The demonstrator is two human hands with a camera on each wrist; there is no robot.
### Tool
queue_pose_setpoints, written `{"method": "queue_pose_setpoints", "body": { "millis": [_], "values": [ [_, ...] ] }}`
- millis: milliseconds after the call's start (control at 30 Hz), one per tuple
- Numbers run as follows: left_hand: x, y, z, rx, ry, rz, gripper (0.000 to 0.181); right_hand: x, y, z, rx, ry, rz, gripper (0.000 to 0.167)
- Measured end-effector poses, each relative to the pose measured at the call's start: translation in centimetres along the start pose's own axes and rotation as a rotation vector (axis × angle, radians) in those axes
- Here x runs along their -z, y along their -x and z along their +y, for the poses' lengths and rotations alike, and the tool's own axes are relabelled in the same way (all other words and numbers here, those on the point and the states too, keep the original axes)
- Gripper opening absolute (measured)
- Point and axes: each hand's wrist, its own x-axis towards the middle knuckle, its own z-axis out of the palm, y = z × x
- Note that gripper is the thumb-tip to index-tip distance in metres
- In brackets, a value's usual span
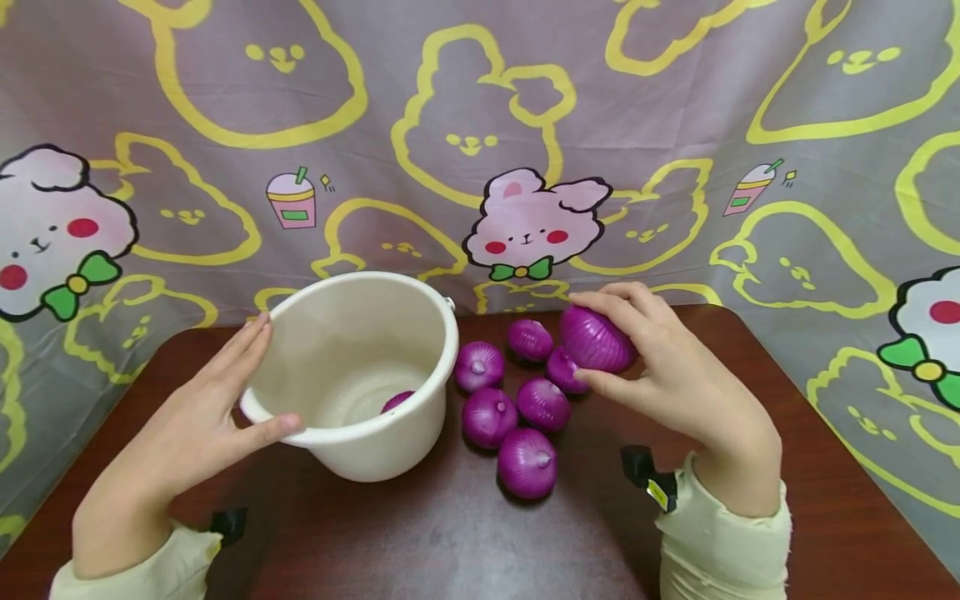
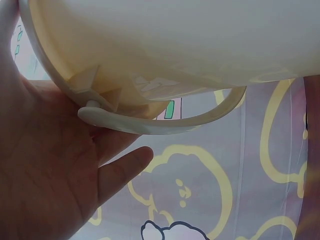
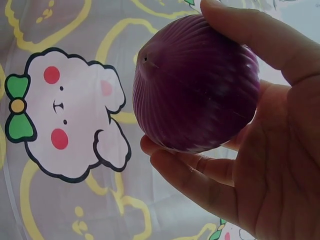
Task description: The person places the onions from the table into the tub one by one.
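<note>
My left hand holds the rim of a white bucket at its left side, with the thumb over the near rim. Seen from the left wrist, the palm lies against the bucket's outside beside its handle. Inside the bucket, part of a purple onion shows above the near rim. My right hand grips another purple onion between thumb and fingers, over the onions on the table. In the right wrist view this onion is large and ribbed, its pointed end facing away from the palm.
Several purple onions lie grouped on the dark brown table, right of the bucket. Behind the table hangs a grey cloth with yellow outlines and cartoon rabbits.
</note>
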Motion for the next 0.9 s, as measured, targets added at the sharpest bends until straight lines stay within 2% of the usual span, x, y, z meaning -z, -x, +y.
{"method": "queue_pose_setpoints", "body": {
  "millis": [400,667,900],
  "values": [
    [0.0,-0.1,-0.1,-0.005,-0.010,0.000,0.106,-0.4,-0.2,-0.6,-0.001,-0.010,-0.024,0.066],
    [0.1,0.1,0.1,0.017,-0.026,-0.013,0.107,-0.9,-0.3,-0.9,0.039,-0.030,-0.028,0.067],
    [-0.1,0.1,0.1,0.009,-0.013,0.001,0.107,-1.2,-0.6,-1.3,0.070,-0.008,-0.037,0.066]
  ]
}}
